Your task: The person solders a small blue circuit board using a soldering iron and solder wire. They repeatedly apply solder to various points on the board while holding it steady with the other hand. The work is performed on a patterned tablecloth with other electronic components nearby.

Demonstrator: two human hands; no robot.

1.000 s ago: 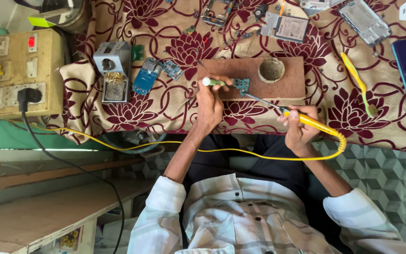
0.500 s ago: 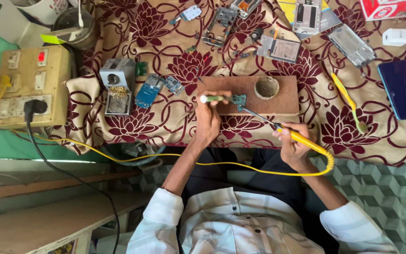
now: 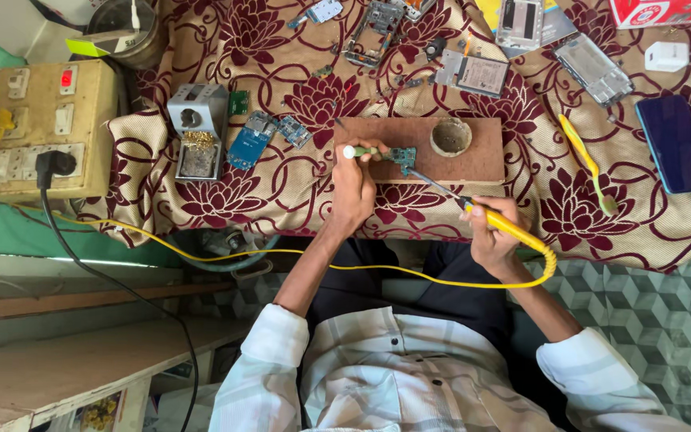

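Carefully, we keep the left hand pinching the circuit board while the right hand (closed round the soldering iron) steadies its tip toward eleven o'clock.

- I read this as a small phone-repair workshop — a makeshift bench under a maroon floral cloth.
- Bare circuit boards, stripped phone frames and a dark smartphone lie scattered.
- A yellow-handled soldering iron, its stand and a wooden work block — plus a beige switchboard.
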